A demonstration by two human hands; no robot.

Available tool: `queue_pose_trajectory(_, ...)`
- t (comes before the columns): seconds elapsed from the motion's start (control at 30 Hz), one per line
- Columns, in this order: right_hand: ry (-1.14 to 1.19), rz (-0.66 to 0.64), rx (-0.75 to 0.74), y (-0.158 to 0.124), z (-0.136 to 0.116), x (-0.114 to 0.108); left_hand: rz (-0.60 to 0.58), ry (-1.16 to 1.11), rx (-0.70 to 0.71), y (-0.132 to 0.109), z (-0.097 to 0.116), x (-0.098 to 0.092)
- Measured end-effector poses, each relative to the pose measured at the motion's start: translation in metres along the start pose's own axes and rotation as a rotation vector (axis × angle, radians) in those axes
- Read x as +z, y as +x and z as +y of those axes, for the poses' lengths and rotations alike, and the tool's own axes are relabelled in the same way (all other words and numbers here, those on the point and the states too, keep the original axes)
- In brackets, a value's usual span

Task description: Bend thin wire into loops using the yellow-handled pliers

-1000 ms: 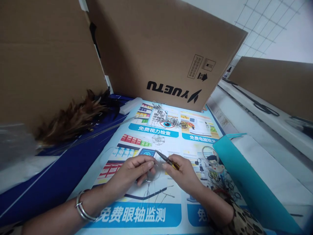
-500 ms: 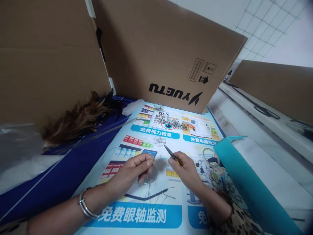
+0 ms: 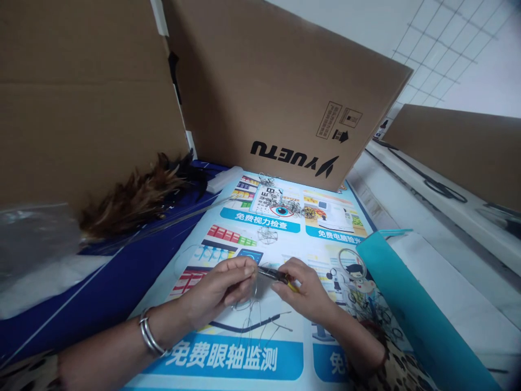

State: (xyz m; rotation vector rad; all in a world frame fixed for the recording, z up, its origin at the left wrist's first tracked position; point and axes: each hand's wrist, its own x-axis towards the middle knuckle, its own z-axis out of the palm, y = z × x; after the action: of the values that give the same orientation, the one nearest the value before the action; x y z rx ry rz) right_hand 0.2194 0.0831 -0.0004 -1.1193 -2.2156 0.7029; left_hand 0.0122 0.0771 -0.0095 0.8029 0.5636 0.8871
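Observation:
Between the fingertips of my left hand [image 3: 234,279] is a thin wire [image 3: 255,293], its loop hanging below the fingers. My right hand [image 3: 303,285] is closed around a pair of pliers [image 3: 274,273] with dark jaws and a yellow-marked handle. The plier tips reach the left fingertips, where the wire is pinched; whether the jaws bite on it I cannot make out. Several loose wire pieces [image 3: 266,324] lie on the printed sheet [image 3: 228,374] below the hands. A small wire bundle [image 3: 267,235] rests beyond them.
Farther back are more wire clusters [image 3: 291,205]. At right lie wire rings [image 3: 352,263] beside a teal box flap [image 3: 407,304]. Brown feathers [image 3: 134,198] and a clear plastic bag [image 3: 36,244] are at left. A cardboard panel [image 3: 285,81] stands behind.
My right hand has brought the pliers left and down, so their tips now meet the left fingertips. The left hand stays nearly in place, still pinching the wire. The view has shifted slightly.

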Motion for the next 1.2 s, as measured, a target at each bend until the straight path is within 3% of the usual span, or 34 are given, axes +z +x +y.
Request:
queue_pose_trajectory(0.2, -0.070, 0.063, -0.039, -0.002, 0.000, 0.003, -0.025, -0.080, -0.012, 0.000, 0.001, 0.001)
queue_pose_trajectory(0.53, -0.301, 0.139, -0.061, -0.006, 0.000, 0.007, 0.047, 0.054, 0.036, 0.000, -0.006, -0.002)
queue_pose_trajectory(1.2, -0.395, 0.098, -0.023, -0.007, 0.001, 0.011, 0.153, 0.203, 0.050, 0.000, -0.005, 0.001)
